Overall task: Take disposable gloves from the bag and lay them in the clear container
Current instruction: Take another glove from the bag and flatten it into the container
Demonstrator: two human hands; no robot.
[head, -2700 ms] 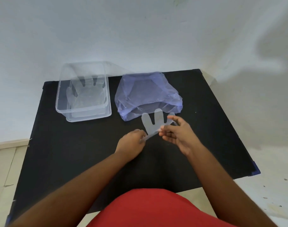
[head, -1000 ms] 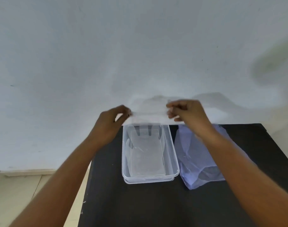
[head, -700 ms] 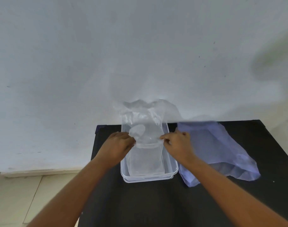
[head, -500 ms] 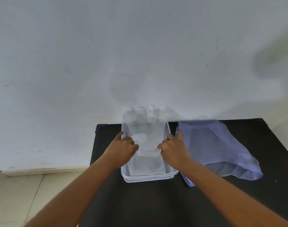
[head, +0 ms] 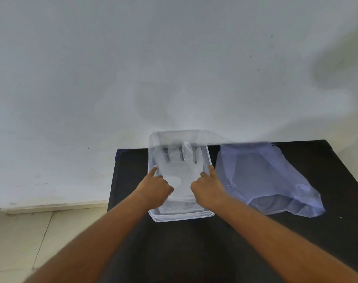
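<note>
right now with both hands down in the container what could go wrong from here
1. The glove is thin film lying flat in the clear container. It may cling to the left hand or right hand and lift out as they withdraw.
2. The container looks light, and pulling against its walls could slide it on the black table.
3. The bag lies right beside the right hand, which could snag it.

Clear glossy plastic container (head: pixel 211 213), filmy translucent glove (head: pixel 179 170), matt black table (head: pixel 296 231)

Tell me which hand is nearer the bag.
The right hand: it rests at the container's right wall, beside the bluish bag. The left hand is at the far wall, with the glove between.
</note>
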